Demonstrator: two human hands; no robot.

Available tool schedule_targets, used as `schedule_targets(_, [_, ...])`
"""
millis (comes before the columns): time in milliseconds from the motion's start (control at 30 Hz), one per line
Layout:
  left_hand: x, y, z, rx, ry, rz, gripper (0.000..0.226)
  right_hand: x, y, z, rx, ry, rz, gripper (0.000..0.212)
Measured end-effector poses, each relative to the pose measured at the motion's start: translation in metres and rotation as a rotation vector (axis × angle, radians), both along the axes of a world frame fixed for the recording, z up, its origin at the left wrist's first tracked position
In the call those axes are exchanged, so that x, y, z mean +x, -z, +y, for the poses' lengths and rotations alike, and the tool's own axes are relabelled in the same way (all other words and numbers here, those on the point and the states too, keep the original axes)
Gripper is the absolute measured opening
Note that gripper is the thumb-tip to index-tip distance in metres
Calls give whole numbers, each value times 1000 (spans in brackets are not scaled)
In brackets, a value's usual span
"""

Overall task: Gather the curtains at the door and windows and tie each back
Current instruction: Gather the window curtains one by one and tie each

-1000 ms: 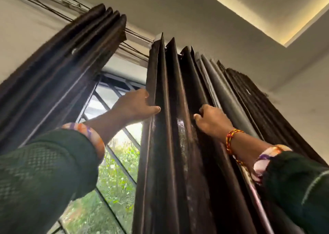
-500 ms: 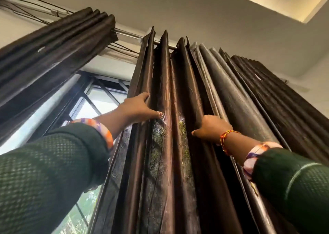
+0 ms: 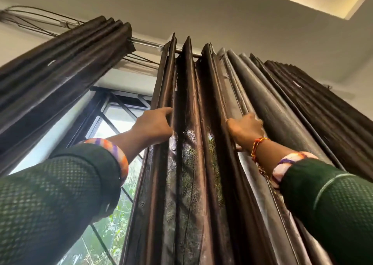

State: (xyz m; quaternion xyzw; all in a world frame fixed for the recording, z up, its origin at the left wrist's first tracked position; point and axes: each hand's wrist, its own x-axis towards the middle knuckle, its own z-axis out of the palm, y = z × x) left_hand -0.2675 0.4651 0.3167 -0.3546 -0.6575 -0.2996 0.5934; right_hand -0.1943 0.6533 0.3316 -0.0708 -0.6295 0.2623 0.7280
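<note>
Vs the frame half a second back: camera tilted a bit, more of the rod and left curtain in view; left hand (image 3: 154,126) sits further into the leading fold, thumb tip no longer sticking out across the fabric as before. Right hand (image 3: 245,130) shifted rightward onto the next pleat, fingers now tucked behind it. A second back the window gap was wider at the hands' height and the leading edge stood further right; fabric has been drawn leftward over the glass since.

Now: brown curtain (image 3: 189,164) hangs in deep vertical pleats from the metal rod (image 3: 145,42), centre to right of view, partly covering the window (image 3: 113,127). Left hand grips the curtain's leading edge, fingers curled behind the fold, index pointing up along it. Right hand pinches a pleat well to the right, fingers wrapped round and hidden behind the fabric. Both hands raised, apart, several pleats between them.

Second dark curtain (image 3: 60,73) bunched at upper left on the same rod, apart from the hands. Window grille bars and greenery show between the two curtains. Green knit sleeves (image 3: 60,194), striped cuffs, a red-yellow thread band (image 3: 257,145) on the right wrist. Loose wires (image 3: 40,16) along the wall top left.

No readable writing, brands or labels anywhere; a small pale tag on the left curtain is too blurred to tell.
</note>
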Motion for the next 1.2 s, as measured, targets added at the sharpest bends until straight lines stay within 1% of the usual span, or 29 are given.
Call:
schedule_targets(33, [2, 1, -2, -3, 12, -8, 57, 0, -1, 2, -6, -78, -49, 41])
schedule_targets(67, [4, 1, -4, -8, 27, -20, 51, 1, 0, 2, 5, -154, -127, 28])
schedule_targets(100, [4, 1, -6, -10, 39, -32, 47, 2, 1, 0, 4, -186, -231, 21])
schedule_targets(167, [3, 2, -11, -5, 55, -49, 45, 3, 4, -4, 36, -147, -399, 25])
schedule_targets(233, [-1, 1, -19, 31, 91, -64, 44, 0, 6, -18, 116, -111, -462, 24])
schedule_targets(333, [-4, 1, -36, 110, 156, -44, 35, -10, 0, -52, 260, -108, -416, 18])
schedule_targets(400, [-5, 1, -52, 155, 175, -18, 36, -18, -6, -80, 337, -156, -342, 19])
schedule_targets(467, [-9, -1, -71, 177, 162, 12, 36, -24, -12, -107, 372, -229, -270, 23])
schedule_targets(533, [-14, -4, -89, 196, 117, 32, 36, -30, -20, -130, 398, -264, -234, 22])
schedule_targets(600, [-18, -8, -108, 210, 95, 43, 37, -38, -25, -154, 427, -348, -195, 27])
schedule_targets(667, [-22, -11, -125, 198, 66, 59, 39, -49, -27, -174, 435, -460, -160, 27])
schedule_targets(767, [-32, -20, -150, 148, 0, 70, 39, -67, -26, -203, 441, -595, -174, 26])
schedule_targets(833, [-37, -25, -159, 133, -29, 70, 43, -75, -26, -220, 465, -644, -186, 27])
schedule_targets(900, [-41, -28, -166, 117, -70, 86, 43, -80, -26, -233, 479, -669, -190, 24])
schedule_targets(967, [-43, -31, -170, 92, -102, 120, 33, -83, -27, -244, 495, -676, -187, 25])
schedule_targets(1033, [-45, -35, -176, 77, -124, 148, 26, -88, -30, -256, 525, -634, -171, 21])
schedule_targets(1067, [-45, -36, -179, 75, -141, 145, 25, -94, -33, -262, 526, -624, -144, 19])
schedule_targets(1133, [-46, -37, -188, 74, -173, 150, 23, -102, -35, -275, 519, -619, -119, 22])
schedule_targets(1200, [-45, -34, -197, 68, -190, 153, 26, -105, -36, -286, 570, -615, -156, 25])
